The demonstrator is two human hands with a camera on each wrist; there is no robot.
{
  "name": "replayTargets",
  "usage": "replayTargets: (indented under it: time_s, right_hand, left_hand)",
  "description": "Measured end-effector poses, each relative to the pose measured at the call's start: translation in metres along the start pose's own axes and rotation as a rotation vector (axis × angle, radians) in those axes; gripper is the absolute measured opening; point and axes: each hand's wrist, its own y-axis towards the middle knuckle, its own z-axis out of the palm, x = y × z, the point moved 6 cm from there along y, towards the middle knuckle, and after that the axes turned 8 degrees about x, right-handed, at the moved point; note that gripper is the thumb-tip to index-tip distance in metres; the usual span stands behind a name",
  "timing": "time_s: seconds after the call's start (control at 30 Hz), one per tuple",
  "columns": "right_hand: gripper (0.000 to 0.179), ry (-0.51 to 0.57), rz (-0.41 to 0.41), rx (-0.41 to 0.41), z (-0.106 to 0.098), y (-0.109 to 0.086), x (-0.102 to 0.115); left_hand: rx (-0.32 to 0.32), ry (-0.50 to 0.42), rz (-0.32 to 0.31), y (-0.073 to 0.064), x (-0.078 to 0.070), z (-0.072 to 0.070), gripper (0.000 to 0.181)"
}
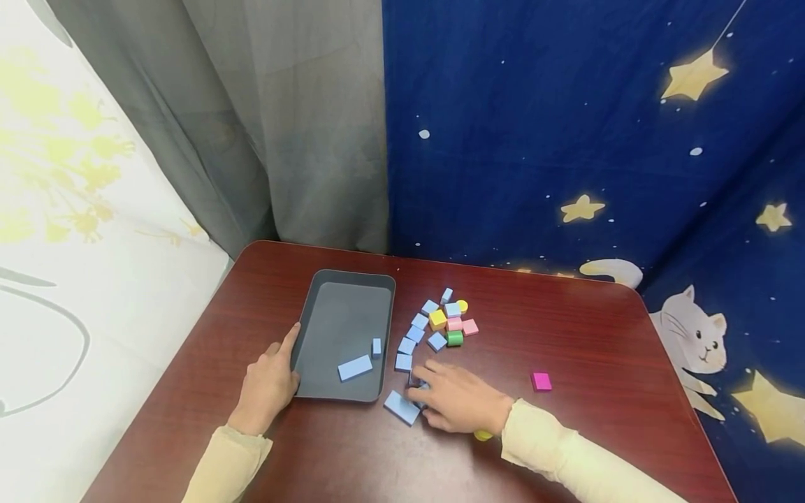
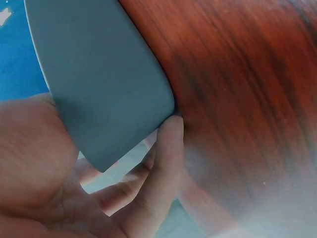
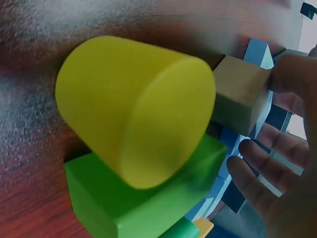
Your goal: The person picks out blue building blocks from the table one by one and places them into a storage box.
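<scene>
Grey tray (image 1: 339, 314) (blue blocks (image 1: 355, 368) inside)

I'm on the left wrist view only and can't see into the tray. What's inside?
Observer: The tray holds a longer blue block and a shorter blue block.
Operator: And just outside its near right corner?
Observer: A blue slab lies there, with the right hand close beside it.
Operator: Any block lying off alone?
Observer: Yes, a magenta block, farther right than that hand.
</scene>
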Motion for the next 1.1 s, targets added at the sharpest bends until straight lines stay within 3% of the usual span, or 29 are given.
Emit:
replayTargets:
  time_s: [0.53,1.1]
  right_hand:
    - [0.043,0.047,0.120,0.059,0.009,0.008,0.006]
    - [0.036,0.075,0.096,0.052,0.010,0.011,0.004]
  left_hand:
    - [-0.003,0.009,0.002,0.000,0.000,0.001,0.090]
    - [0.006,0.015,-0.004,0.001,-0.001,0.000,0.090]
